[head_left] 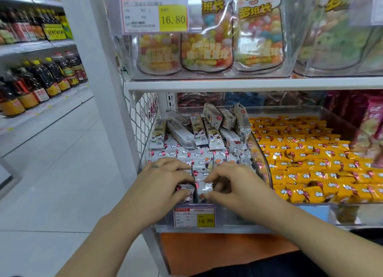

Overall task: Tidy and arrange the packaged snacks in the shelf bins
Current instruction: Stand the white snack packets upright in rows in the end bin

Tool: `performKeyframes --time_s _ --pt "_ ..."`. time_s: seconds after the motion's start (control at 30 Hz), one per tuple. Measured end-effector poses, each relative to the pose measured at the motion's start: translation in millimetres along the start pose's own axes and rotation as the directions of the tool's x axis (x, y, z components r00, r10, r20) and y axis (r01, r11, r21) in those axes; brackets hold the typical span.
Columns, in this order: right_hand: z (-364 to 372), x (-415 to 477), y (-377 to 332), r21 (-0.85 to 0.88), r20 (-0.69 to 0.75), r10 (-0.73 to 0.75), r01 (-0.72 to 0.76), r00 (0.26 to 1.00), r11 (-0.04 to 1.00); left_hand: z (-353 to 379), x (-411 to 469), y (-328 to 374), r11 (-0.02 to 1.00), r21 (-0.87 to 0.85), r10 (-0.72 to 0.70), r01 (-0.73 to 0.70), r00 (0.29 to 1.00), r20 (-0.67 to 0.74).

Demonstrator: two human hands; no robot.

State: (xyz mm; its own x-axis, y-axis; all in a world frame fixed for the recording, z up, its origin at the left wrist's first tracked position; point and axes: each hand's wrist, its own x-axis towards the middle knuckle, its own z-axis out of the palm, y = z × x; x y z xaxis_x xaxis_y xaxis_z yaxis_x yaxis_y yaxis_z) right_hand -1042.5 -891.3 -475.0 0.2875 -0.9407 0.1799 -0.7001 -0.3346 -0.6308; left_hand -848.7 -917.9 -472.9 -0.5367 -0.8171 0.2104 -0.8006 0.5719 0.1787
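A clear plastic bin [261, 152] on the lower shelf holds several small white snack packets [199, 158] in flat rows, with longer white packets [209, 131] heaped loosely at its back. My left hand [165, 179] grips a white packet [185, 190] at the bin's front edge. My right hand [230, 185] pinches the neighbouring white packet [205, 187] between thumb and fingers. Both hands touch side by side above the price tag [194, 217]. The adjoining bin [339, 206] to the right is packed with orange snack packets [310, 156].
The shelf above [228, 83] carries jar-shaped candy bags [207, 40] behind a clear panel with a price label [154, 12]. A white wire mesh side panel [143, 121] borders the bin's left. An aisle floor [51, 173] and bottles on shelves [41, 80] lie left.
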Motion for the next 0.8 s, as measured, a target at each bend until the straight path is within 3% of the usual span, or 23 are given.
performKeyframes --time_s 0.23,0.57,0.73,0.8 --pt "8 8 3 0.011 0.083 0.129 -0.13 0.988 0.991 5 0 -5 1.0 0.005 -0.013 0.013 1.0 0.011" --pt "13 11 5 0.058 0.092 0.148 -0.154 0.985 0.986 7 -1 -2 0.999 -0.003 -0.047 0.047 0.996 -0.078" --pt "-8 8 -5 -0.102 0.203 0.057 -0.037 0.977 0.994 5 -3 0 1.0 0.021 -0.019 0.019 1.0 -0.016" --pt "-24 4 -6 -0.242 0.142 0.027 0.008 0.99 0.97 4 -1 4 0.999 0.027 -0.019 0.018 1.0 0.011"
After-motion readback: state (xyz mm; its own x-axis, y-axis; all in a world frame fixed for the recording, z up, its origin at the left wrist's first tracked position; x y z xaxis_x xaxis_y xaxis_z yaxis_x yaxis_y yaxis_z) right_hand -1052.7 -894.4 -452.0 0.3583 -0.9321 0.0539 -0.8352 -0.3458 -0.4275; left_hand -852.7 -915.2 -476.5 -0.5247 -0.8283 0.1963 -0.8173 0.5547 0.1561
